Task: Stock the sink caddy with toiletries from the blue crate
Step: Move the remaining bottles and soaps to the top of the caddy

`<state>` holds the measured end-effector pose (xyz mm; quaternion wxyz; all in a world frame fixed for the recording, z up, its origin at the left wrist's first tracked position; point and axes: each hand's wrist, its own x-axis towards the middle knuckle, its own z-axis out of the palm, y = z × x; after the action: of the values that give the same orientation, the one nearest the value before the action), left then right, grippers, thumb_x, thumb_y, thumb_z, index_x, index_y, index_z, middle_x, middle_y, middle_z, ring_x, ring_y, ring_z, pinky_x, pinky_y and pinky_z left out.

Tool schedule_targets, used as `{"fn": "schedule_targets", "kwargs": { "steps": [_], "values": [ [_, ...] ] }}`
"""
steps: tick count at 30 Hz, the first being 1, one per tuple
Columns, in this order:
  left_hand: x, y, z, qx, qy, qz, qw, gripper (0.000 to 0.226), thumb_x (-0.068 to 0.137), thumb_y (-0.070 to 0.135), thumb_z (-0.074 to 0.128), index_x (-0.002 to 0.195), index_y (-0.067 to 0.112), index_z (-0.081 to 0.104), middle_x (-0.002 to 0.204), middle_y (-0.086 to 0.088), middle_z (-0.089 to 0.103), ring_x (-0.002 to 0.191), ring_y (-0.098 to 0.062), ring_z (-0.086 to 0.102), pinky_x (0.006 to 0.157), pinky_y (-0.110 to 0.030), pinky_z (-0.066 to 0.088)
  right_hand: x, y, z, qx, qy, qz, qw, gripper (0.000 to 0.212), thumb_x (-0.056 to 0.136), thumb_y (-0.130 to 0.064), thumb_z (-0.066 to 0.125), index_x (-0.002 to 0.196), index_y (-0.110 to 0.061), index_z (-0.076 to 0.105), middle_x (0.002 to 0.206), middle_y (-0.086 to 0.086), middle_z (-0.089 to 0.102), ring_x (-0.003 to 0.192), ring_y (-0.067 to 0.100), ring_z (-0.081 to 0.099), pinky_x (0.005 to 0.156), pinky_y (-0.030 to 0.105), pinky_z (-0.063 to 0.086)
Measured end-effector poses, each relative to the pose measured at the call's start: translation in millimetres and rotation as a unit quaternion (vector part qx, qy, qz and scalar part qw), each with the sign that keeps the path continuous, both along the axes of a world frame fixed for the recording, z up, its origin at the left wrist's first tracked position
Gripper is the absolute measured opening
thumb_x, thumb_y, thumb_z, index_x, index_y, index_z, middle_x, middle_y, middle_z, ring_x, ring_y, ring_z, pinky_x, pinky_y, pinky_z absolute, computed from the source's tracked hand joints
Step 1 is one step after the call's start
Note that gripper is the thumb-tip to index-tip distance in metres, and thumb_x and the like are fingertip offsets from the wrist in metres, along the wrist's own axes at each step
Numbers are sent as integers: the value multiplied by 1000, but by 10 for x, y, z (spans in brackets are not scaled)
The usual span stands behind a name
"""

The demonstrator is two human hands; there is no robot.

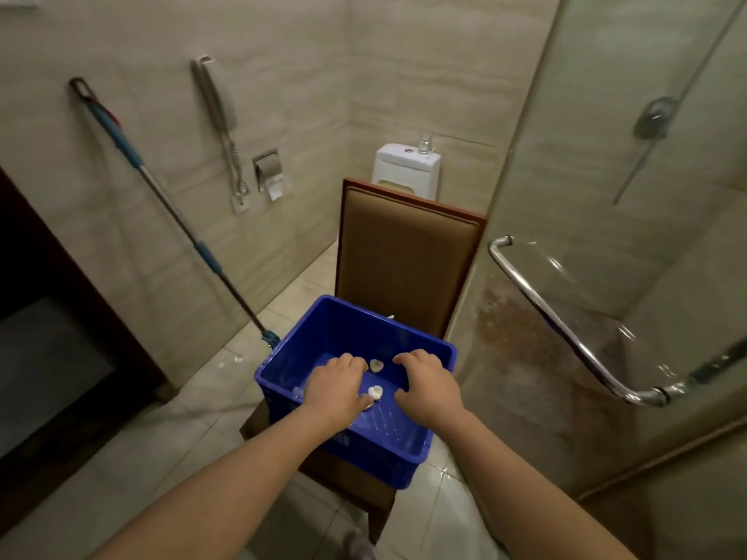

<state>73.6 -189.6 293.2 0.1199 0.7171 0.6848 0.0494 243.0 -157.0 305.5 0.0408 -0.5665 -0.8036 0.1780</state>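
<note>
1. Head view looks down on a rectangular blue plastic crate (283,367) resting on the seat of a brown padded chair with a dark wooden frame (408,252).
2. Behind the chair stands a white ceramic toilet cistern (406,167); a blue-and-metal mop handle (161,187) leans on the beige tiled wall at left, and a glass shower door with a curved chrome bar (566,329) closes off the right.
3. Both hands reach inside the crate, fingers spread and loosely curled, gripping nothing clearly.
4. Left hand (335,388) touches a small pale rounded toiletry packet (375,392); a second packet (376,364) lies between it and the right hand (428,383).
5. No sink caddy appears.
</note>
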Motion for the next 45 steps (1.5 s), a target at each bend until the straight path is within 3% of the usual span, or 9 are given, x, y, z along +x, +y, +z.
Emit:
{"fn": "schedule_targets", "kwargs": {
  "steps": [16,32,37,41,45],
  "values": [
    [-362,859,-1103,-159,-26,103,982,46,89,44,61,129,28,47,127,2,54,114,-18,54,90,-34,46,-203,1094,-1201,-136,-10,39,990,54,88,-23,60,140,-27,44,136,-4,47,122,18,45,94,33,47],
    [-453,1628,-2502,-286,-49,113,950,60,88,40,65,139,25,39,139,1,44,123,-21,48,93,-35,44,-410,1744,-2739,-270,-48,34,961,55,88,-22,59,141,-23,44,141,-2,44,128,21,40,91,35,46],
    [-454,1781,-2938,-310,-78,128,939,61,85,34,69,139,24,40,138,0,44,122,-22,49,95,-36,45,-492,1806,-3184,-299,-38,25,953,54,87,-19,61,138,-24,45,142,-4,42,126,21,42,85,36,47],
    [-453,1821,-3226,-326,-87,129,932,60,82,29,72,135,25,43,136,1,44,121,-21,49,96,-38,46,-597,1828,-3441,-300,-7,39,953,48,85,-15,62,130,-26,49,136,-8,44,117,17,48,71,31,42],
    [-460,1825,-3427,-319,-89,126,935,55,82,25,71,131,24,45,130,-1,43,116,-21,50,91,-36,47,-693,1854,-3621,-284,4,54,957,46,83,-10,62,125,-26,51,129,-10,49,112,15,49,71,29,40]
  ]
}}
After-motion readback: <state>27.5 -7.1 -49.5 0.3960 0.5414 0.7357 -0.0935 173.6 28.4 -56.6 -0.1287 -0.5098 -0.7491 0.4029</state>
